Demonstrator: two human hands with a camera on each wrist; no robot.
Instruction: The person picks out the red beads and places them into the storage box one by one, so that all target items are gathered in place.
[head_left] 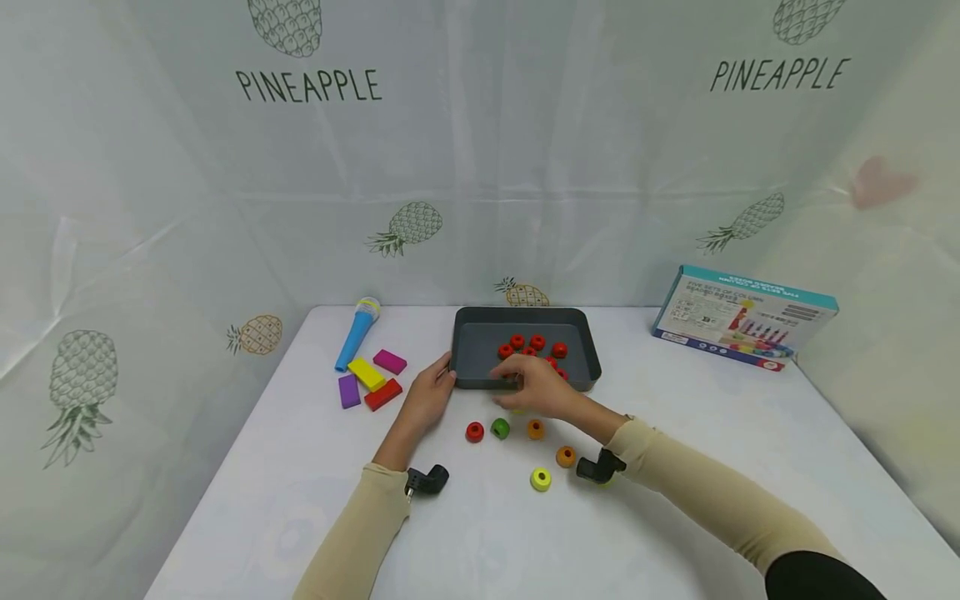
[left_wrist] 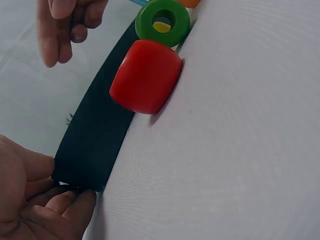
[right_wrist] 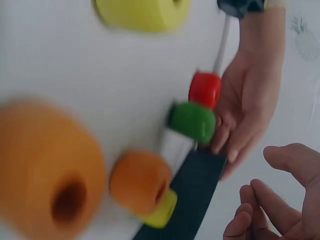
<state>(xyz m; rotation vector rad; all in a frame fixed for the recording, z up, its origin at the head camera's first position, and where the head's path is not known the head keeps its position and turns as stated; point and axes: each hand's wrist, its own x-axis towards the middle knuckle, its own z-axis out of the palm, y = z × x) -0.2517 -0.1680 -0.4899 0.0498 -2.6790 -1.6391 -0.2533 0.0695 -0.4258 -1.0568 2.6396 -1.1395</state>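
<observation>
A dark grey tray lies at the back of the table with several red beads in it. My left hand grips its front left corner, the thumb on the wall and the fingers curled at the corner in the left wrist view. Over the front rim hovers my right hand, thumb and fingers apart with nothing between them. On the table before the tray sit a red bead, a green bead and an orange bead. A yellow bead is largely hidden under the right hand in the head view.
Nearer me are another orange bead and a yellow bead. Left of the tray lie a blue toy microphone and several coloured blocks, among them a yellow block. A printed box leans at the back right.
</observation>
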